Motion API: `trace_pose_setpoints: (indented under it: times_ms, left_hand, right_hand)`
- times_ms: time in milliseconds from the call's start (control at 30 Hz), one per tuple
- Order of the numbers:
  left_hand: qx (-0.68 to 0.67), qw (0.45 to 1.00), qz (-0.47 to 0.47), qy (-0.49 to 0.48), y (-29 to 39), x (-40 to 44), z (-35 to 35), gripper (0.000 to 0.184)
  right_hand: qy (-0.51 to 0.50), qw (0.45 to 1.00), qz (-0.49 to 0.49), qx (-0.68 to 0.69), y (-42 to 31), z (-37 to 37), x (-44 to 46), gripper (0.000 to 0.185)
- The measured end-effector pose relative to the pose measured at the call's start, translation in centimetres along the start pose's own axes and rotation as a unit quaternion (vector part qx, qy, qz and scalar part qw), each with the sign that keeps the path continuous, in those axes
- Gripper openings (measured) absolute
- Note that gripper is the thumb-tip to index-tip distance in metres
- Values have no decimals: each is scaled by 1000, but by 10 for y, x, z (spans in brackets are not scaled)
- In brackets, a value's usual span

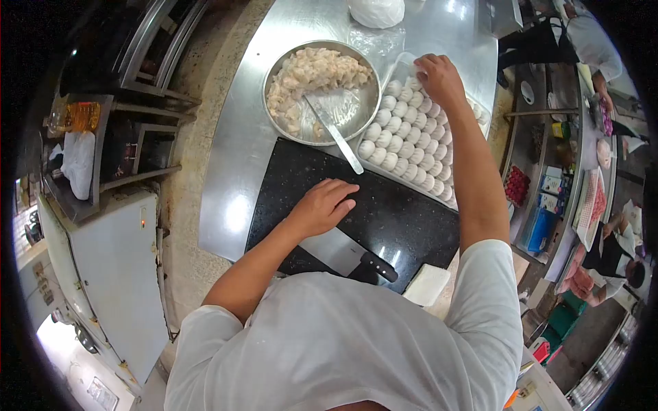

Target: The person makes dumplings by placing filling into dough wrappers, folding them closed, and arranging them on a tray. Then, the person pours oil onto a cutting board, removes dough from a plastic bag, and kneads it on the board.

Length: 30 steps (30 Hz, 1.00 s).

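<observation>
Shirt [329, 335] nearest, your spread left hand [321, 207] is overlying the black slab [373, 212]; your right hand [441, 81], grip indiscernible, is overhanging pleated dumplings [410, 139] beyond.

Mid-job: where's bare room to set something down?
Free: the black board between the left hand, tray and cleaver; the steel table left of the pan. Crowded: the tray, packed with dumplings, right hand over it.

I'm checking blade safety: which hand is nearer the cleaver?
Left: the left hand is just beyond the cleaver; the right hand is farther away, at the far part of the dumpling tray.
</observation>
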<state>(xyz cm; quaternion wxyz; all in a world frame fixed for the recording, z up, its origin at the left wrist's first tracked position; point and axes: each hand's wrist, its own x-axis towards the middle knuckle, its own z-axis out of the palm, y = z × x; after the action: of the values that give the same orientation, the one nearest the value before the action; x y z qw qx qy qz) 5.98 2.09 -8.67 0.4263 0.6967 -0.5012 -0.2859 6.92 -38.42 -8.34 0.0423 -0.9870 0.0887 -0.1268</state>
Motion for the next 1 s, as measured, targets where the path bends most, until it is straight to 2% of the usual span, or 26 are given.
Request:
trace_pose_setpoints:
  times_ms: [233, 300, 333, 400, 433, 467, 500, 567, 633, 667, 700, 733, 767, 800, 833, 900, 933, 1000]
  left_hand:
    - [18, 1000, 7, 9, 4, 2, 0, 32]
    - [22, 1000, 9, -7, 7, 3, -2, 32]
    - [23, 1000, 6, -17, 8, 6, -4, 32]
    - [-6, 998, -16, -64, 14, 7, -11, 32]
    - [-39, 993, -47, -105, 19, 9, -17, 32]
    - [-37, 993, -43, -107, 23, 14, -23, 32]
    - [-72, 988, -57, -122, 32, 21, -31, 32]
    - [-109, 982, -71, -136, 43, 39, -42, 31]
    - [-115, 987, -52, -100, 49, 71, -50, 34]
    - [-154, 978, -105, -90, 58, 91, -53, 36]
    - [-190, 966, -156, -80, 63, 115, -53, 38]
    - [-195, 970, -126, -67, 56, 142, -49, 41]
    - [-201, 973, -97, -55, 49, 170, -44, 45]
    - [-238, 962, -126, -50, 49, 197, -40, 50]
    - [-274, 948, -156, -45, 48, 224, -36, 55]
    - [-228, 951, -206, -20, 14, 281, -26, 64]
    - [-224, 953, -204, -26, 9, 301, -25, 64]
    - [-216, 927, -306, -26, 9, 328, -23, 69]
  right_hand:
    - [-9, 1000, 9, -8, 0, -1, -4, 30]
    - [-53, 990, 119, -55, -7, -1, -13, 40]
    - [-47, 989, 126, -56, -5, -5, -16, 40]
    - [-49, 984, 163, 43, -2, -11, -24, 49]
    - [-45, 984, 167, 41, 8, -11, -35, 49]
    - [55, 980, 167, 97, 20, -16, -53, 51]
    - [153, 963, 163, 152, 31, -20, -74, 52]
    - [176, 920, 316, 152, 34, -38, -123, 48]
    - [154, 867, 463, 101, 40, -33, -169, 40]
    - [158, 864, 469, 98, 36, -30, -185, 40]
    - [169, 826, 503, 192, 31, -26, -197, 37]
    - [180, 777, 531, 285, 28, -19, -208, 36]
    - [193, 787, 512, 286, 29, 2, -222, 35]
    - [207, 796, 492, 286, 30, 18, -232, 35]
    - [214, 791, 499, 282, 18, 9, -228, 35]
    - [221, 794, 469, 318, -11, -20, -211, 35]
    - [226, 790, 473, 318, -5, -13, -216, 35]
    - [228, 808, 476, 263, 5, 3, -220, 36]
